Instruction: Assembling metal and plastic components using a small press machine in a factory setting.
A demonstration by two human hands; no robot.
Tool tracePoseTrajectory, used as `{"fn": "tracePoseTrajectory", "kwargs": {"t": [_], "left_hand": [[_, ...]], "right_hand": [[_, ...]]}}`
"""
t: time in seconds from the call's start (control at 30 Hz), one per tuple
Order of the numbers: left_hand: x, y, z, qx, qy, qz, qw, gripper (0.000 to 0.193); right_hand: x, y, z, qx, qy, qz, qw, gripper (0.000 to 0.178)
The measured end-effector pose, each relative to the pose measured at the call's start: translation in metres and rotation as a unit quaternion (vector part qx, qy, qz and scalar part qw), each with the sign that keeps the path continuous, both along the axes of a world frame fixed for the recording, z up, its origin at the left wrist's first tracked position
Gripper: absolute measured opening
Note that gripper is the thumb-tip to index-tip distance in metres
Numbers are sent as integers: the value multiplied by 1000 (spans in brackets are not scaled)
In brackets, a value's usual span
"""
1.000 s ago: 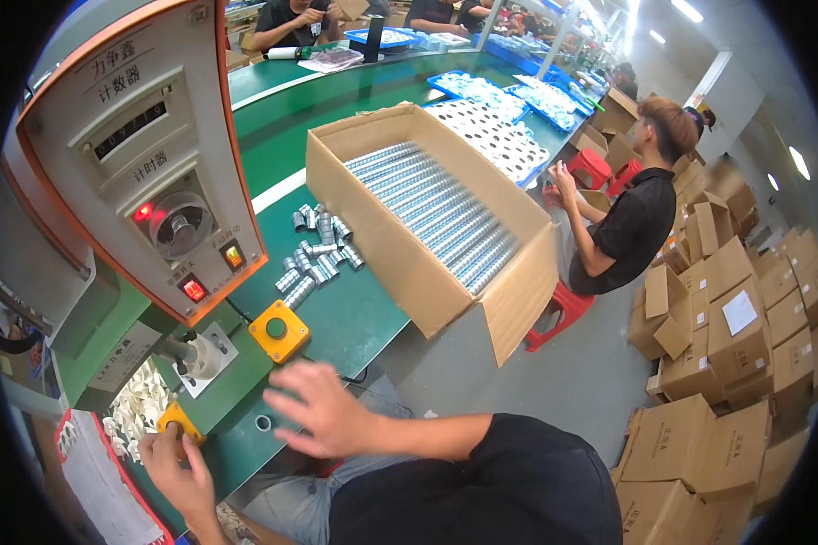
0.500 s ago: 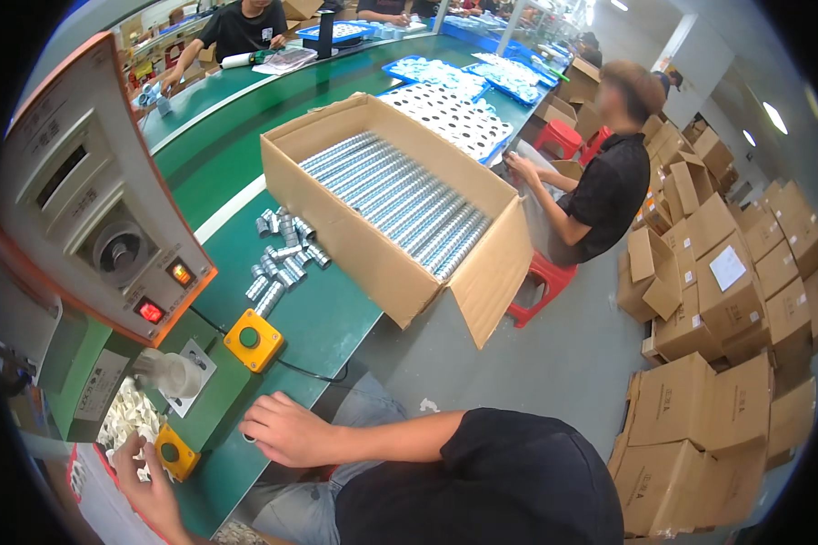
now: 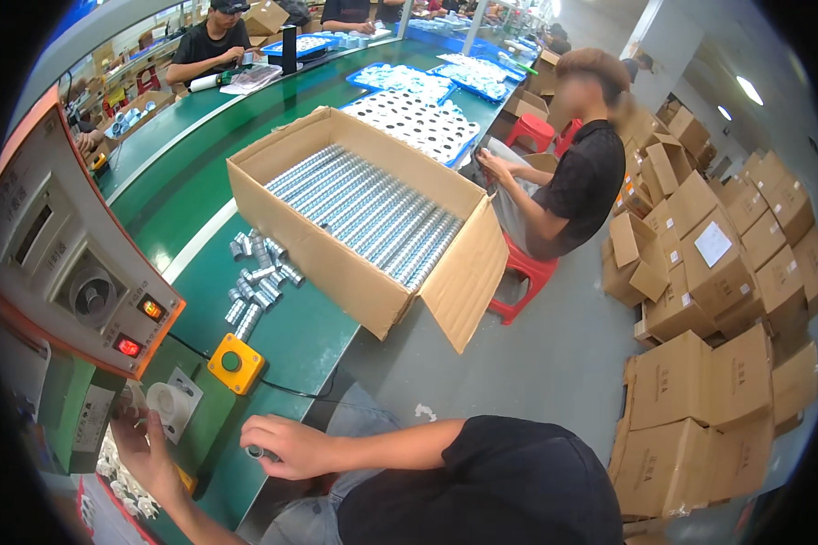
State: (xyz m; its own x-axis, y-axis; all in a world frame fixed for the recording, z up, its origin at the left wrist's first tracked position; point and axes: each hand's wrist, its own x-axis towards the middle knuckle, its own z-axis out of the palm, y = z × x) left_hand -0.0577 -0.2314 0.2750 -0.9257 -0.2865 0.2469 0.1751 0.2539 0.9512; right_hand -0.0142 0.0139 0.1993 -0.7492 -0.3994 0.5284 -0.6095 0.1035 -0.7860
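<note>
My left hand (image 3: 145, 451) is raised beside a white round fixture (image 3: 167, 408) on the green machine base. Its thumb and fingers are bent toward each other, and a small pale thing at the fingertips is too blurred to name. My right hand (image 3: 291, 445) curls over the table's front edge around a short metal sleeve (image 3: 256, 451), whose round open end shows. Small white plastic parts (image 3: 118, 477) lie below my left wrist. Several loose metal sleeves (image 3: 260, 283) lie on the green table (image 3: 309, 350) beyond my right hand.
An orange-edged control box (image 3: 82, 263) stands at left. A yellow box with a green button (image 3: 236, 363) trails a cable. A large carton (image 3: 336, 263) holds rows of metal sleeves. A co-worker (image 3: 577, 163) sits on a red stool (image 3: 524, 272); stacked cartons (image 3: 691, 400) stand at right.
My left hand has risen from the white plastic parts to beside the white fixture. My right hand has turned slightly, showing more of the metal sleeve. The whole view has shifted a little.
</note>
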Motion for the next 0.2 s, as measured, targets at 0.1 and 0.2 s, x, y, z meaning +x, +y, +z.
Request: {"fn": "tracePoseTrajectory", "kwargs": {"t": [0.1, 0.2], "left_hand": [[-2, 12, 8, 29, 83, 51, 995, 50], [-11, -26, -16, -62, 24, 37, 997, 65]], "right_hand": [[-4, 5, -1, -15, -36, -2, 999, 41], [-5, 9, -1, -27, -101, 12, 994, 45]]}}
